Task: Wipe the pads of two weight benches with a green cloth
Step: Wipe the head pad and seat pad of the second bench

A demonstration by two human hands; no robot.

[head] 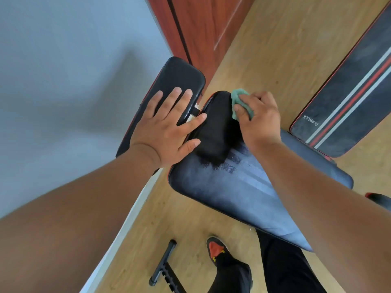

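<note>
Crumpled green cloth (240, 103) at 12 o'clock end of dusty black vinyl bench pad (232, 187), pinched in right hand (259, 117). Left hand (169, 125), fingers spread flat, braces smaller black pad (175, 81) at 10 o'clock. Step: wiping first bench; dark clean strip only beside cloth. Next: long strokes toward 6 o'clock. Striped second bench pad (347, 98) at 2 o'clock looks unwiped.

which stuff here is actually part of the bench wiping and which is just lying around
Part of the job:
green cloth, gripped by the right hand
near bench pad
left hand, flat on the small upper pad
second bench pad

Just lying about:
black bar on the floor
wooden door
</note>
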